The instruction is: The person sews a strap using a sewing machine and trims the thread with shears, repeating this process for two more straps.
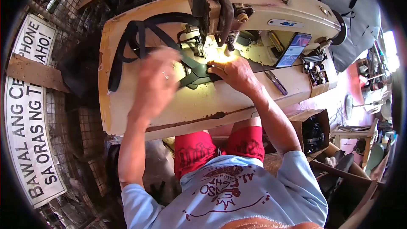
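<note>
Dark green crossed straps (197, 73) lie on the sewing machine's bed, just in front of the lit needle area. My right hand (234, 73) is closed on the right end of these straps, its fingertips near the machine's presser area. Smeared by motion, my left hand (157, 80) is raised over the bed to the left of the straps; its fingers cannot be made out. Long dark strips (140, 34) loop across the bed behind and left of it.
The sewing machine arm (271, 6) spans the back. A phone (294, 50) leans at the right, with a purple-handled tool (276, 82) in front of it. A box of small parts (319, 70) sits at the table's right end. A lettered sign (32, 114) hangs at the left.
</note>
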Demonstrator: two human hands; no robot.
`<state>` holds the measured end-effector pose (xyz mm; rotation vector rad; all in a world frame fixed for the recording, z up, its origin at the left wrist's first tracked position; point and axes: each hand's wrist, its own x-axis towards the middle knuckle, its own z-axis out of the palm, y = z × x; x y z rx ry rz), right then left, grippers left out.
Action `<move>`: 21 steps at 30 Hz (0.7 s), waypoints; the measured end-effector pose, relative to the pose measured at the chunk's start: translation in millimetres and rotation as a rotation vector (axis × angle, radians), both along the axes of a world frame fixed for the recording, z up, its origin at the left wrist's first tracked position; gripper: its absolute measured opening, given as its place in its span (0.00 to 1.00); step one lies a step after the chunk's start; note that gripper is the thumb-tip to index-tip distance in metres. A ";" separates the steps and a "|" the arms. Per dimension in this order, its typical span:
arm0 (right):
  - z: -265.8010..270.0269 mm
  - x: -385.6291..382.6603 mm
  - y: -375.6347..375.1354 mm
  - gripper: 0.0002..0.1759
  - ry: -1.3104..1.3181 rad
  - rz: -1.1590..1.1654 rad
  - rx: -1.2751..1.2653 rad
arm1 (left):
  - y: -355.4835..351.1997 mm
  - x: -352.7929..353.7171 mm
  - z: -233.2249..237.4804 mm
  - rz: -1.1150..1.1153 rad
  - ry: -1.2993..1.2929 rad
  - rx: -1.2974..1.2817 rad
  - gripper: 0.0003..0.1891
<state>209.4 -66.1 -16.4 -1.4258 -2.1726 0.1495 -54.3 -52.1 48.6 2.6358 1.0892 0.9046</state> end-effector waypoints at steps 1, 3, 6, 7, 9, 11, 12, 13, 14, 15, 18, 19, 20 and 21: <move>-1.0 0.1 3.4 0.14 0.003 0.020 0.062 | -1.1 20.1 -6.4 -0.171 0.107 -0.099 0.22; 3.3 3.4 3.5 0.16 -0.127 -0.014 -0.077 | 6.2 41.4 -33.5 -0.127 0.203 -0.062 0.22; 24.7 20.0 1.9 0.21 -0.399 -0.070 -0.398 | 19.6 48.9 -42.4 -0.100 0.231 -0.049 0.19; 34.3 29.7 -9.5 0.23 -0.305 -0.097 -0.304 | 21.4 49.8 -43.1 -0.106 0.224 -0.053 0.19; 32.7 52.6 -15.5 0.23 -0.011 -0.078 -0.171 | 23.1 51.0 -41.4 -0.113 0.205 -0.061 0.18; 37.6 64.6 -12.0 0.22 -0.008 -0.089 -0.037 | 26.3 55.8 -45.2 -0.074 0.196 -0.049 0.17; 41.7 64.9 -11.7 0.23 -0.006 -0.134 -0.134 | 28.1 58.0 -48.3 -0.059 0.180 -0.044 0.17; 40.4 65.3 -12.4 0.23 -0.052 -0.102 -0.053 | 29.3 59.4 -50.2 -0.043 0.164 -0.038 0.17; 38.7 64.4 -14.7 0.24 -0.097 -0.069 0.028 | 27.7 61.1 -50.4 -0.004 0.162 -0.060 0.17; 37.3 62.0 -17.7 0.24 -0.142 -0.035 0.109 | 25.8 61.0 -49.4 0.018 0.156 -0.060 0.17; 70.5 65.6 -57.7 0.28 -0.080 -0.022 -0.106 | 23.0 59.4 -51.3 0.069 0.151 -0.053 0.18; 95.8 70.5 -71.2 0.27 0.034 -0.033 -0.251 | 23.2 58.8 -54.5 0.067 0.162 -0.043 0.18; 110.5 84.6 -79.6 0.23 0.117 -0.036 -0.173 | 23.5 58.3 -57.1 0.063 0.174 -0.033 0.18; 112.6 112.0 -87.3 0.21 0.103 -0.071 -0.012 | 24.2 58.5 -58.3 0.073 0.176 -0.033 0.19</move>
